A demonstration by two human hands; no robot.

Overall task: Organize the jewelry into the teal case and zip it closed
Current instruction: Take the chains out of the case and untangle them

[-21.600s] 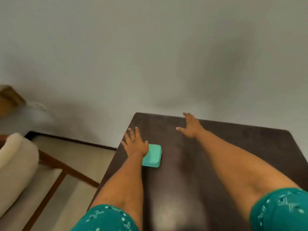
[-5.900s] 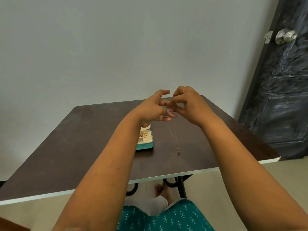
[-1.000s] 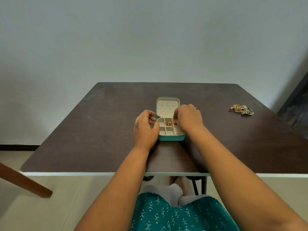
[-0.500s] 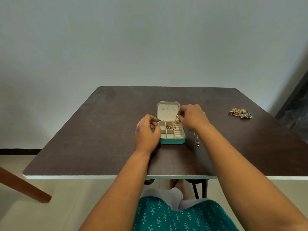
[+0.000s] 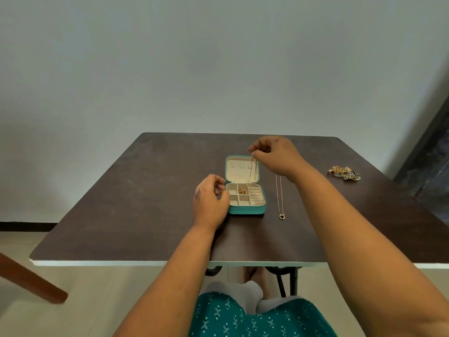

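Note:
The teal case [image 5: 246, 209] lies open in the middle of the dark table [image 5: 150, 205], its cream lid upright and its tray split into compartments. A small gold piece [image 5: 242, 191] sits in one upper compartment. My right hand [image 5: 277, 155] is raised behind the lid and pinches a thin gold chain [image 5: 252, 173] that hangs down in front of the lid. A second thin necklace with a small pendant [image 5: 281, 216] lies on the table just right of the case. My left hand [image 5: 210, 200] rests at the case's left edge with its fingers curled; no object shows in it.
A heap of gold jewelry [image 5: 343, 172] lies near the table's right edge. A dark door [image 5: 432, 152] stands at the far right. A brown wooden bar [image 5: 31, 280] crosses the floor at lower left. My knees are under the table's white front edge.
My right hand has risen from the tray to behind the lid, drawing a chain up. The pendant necklace beside the case now lies stretched out in full view. My left hand stayed at the case's left edge.

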